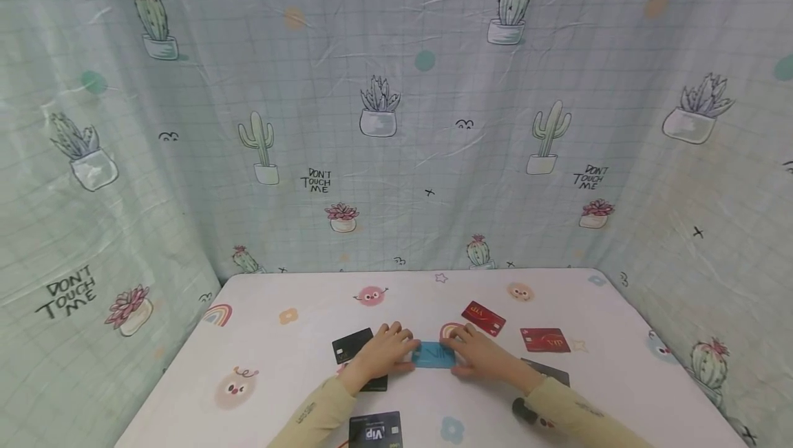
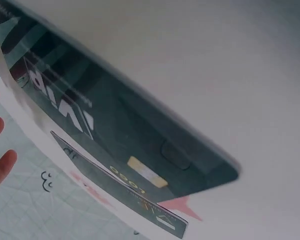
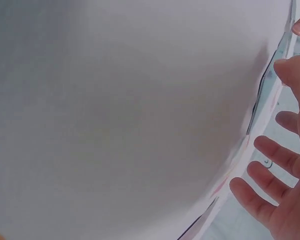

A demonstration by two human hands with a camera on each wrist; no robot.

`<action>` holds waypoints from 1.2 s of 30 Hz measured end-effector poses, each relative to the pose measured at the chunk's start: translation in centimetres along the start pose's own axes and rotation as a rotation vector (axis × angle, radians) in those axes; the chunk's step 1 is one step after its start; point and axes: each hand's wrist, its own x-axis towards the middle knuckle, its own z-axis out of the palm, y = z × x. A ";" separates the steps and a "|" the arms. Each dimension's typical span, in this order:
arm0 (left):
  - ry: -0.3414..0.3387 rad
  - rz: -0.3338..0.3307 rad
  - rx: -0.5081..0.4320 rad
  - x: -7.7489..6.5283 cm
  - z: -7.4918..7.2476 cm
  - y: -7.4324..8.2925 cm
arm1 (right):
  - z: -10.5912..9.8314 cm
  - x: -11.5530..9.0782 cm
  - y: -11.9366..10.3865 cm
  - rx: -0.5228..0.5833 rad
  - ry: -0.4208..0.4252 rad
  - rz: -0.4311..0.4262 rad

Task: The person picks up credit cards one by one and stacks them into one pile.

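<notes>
Curtain [image 1: 434,152] reads "DON'T TOUCH ME"; red cards [image 1: 546,340] and black cards [image 1: 375,429], "VIP".

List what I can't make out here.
Head: part of the middle black card, hidden by the left hand.
Head: what the dark round thing is, partly covered by the right sleeve.
Head: bottom of the nearest card, cut by the edge.
Left wrist: most of that hand, cut by the edge.

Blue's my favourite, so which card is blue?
The light-blue rectangular card between the left hand and right hand; the other cards are red rectangular cards and dark rectangular cards.
</notes>
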 end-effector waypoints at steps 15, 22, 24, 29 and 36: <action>0.027 -0.014 -0.047 -1.2 -1.6 0.4 | -0.7 -0.7 -1.1 -0.010 0.074 -0.030; 0.037 -0.027 -0.049 -2.6 -2.9 1.2 | -0.9 -1.3 -2.1 0.037 0.057 0.008; 0.054 -0.028 -0.041 -3.0 -3.3 1.5 | -0.9 -1.4 -2.4 0.040 0.051 0.017; 0.085 -0.015 -0.045 -4.4 -4.1 2.6 | -0.7 -1.9 -3.4 0.059 0.019 0.016; 0.057 -0.005 -0.114 -6.2 -5.1 3.9 | -0.3 -2.3 -4.9 0.124 0.000 -0.001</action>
